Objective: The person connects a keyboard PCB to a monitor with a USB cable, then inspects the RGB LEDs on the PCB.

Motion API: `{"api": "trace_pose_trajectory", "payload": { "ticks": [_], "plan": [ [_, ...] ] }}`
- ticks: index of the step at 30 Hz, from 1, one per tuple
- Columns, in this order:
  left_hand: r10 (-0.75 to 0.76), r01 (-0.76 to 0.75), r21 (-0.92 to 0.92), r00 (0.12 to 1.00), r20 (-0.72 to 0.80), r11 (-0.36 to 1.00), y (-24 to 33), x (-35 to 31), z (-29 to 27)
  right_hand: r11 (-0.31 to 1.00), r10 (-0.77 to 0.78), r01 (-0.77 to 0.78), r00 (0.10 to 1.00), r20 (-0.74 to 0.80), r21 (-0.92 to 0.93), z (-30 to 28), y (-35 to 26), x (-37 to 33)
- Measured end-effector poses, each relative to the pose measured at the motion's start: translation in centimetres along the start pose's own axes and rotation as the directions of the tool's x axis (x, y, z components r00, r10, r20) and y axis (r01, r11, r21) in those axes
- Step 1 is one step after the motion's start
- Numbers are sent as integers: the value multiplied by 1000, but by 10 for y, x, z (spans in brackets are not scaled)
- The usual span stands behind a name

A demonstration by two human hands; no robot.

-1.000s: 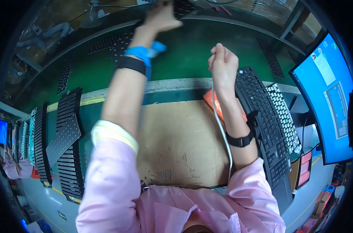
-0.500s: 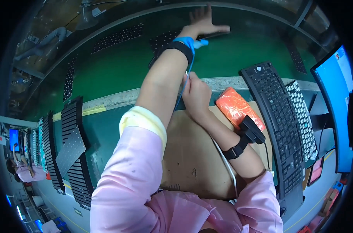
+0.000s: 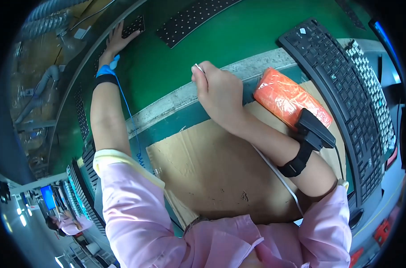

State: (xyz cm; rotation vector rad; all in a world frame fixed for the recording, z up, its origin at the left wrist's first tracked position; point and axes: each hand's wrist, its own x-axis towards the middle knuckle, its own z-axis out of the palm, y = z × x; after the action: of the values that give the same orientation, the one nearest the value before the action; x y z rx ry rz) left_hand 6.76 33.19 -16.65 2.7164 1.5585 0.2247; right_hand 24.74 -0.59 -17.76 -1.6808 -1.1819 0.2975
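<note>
My left hand [image 3: 117,43] is stretched to the far left with its fingers spread. It lies at a black, pale-dotted plate [image 3: 135,26] on the green belt; whether it touches the plate I cannot tell. A blue wrist strap [image 3: 105,71] with a thin blue cord circles that wrist. Near the belt's edge, my right hand [image 3: 221,91] is closed, with a thin white tip [image 3: 198,67] showing between thumb and fingers. A white cord [image 3: 281,178] comes out from under the right forearm; whether it joins that tip is hidden.
A larger dotted plate [image 3: 194,20] lies on the belt. Brown cardboard [image 3: 212,169] covers the bench before me. On the right are an orange wrapped packet [image 3: 292,96], a black keyboard [image 3: 337,98] and a white-keyed board [image 3: 372,89]. A person in pink [image 3: 71,223] is far left.
My left hand has swept from the far middle to the far left. My right hand stays closed near the belt's edge. The whole view has shifted, too.
</note>
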Motion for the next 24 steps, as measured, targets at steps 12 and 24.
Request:
{"api": "trace_pose_trajectory", "payload": {
  "ticks": [12,24],
  "plan": [
    [-102,72,333,992,74,940,57,-32,-21,1000,7,-7,1000,0,3,4,-2,5],
    [612,-652,-244,758,-224,718,174,-111,-192,891,-342,370,928,-147,263,-117,-55,67]
  ]
}}
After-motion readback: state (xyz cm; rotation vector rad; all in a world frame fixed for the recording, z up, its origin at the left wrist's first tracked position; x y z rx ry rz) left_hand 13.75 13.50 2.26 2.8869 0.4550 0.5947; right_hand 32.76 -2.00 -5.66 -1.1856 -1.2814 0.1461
